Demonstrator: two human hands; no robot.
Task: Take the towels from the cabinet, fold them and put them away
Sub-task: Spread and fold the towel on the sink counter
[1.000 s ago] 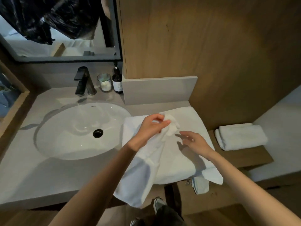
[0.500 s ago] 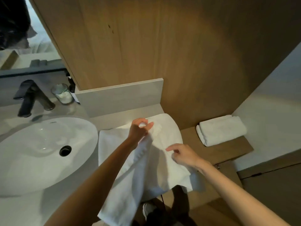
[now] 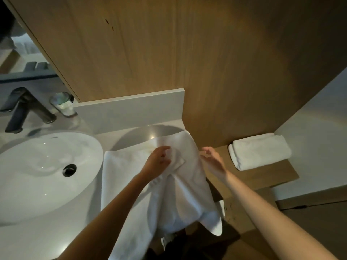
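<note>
No text can be read; the small mark on the sink (image 3: 54, 137) rim is illegible.

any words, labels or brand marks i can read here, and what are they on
None can be read.
White oval basin: a tiny dark mark on its back rim, too small to read.
Clear glass candle jar, dark metal faucet, white towel on the counter, folded white towel: no text visible.
</note>
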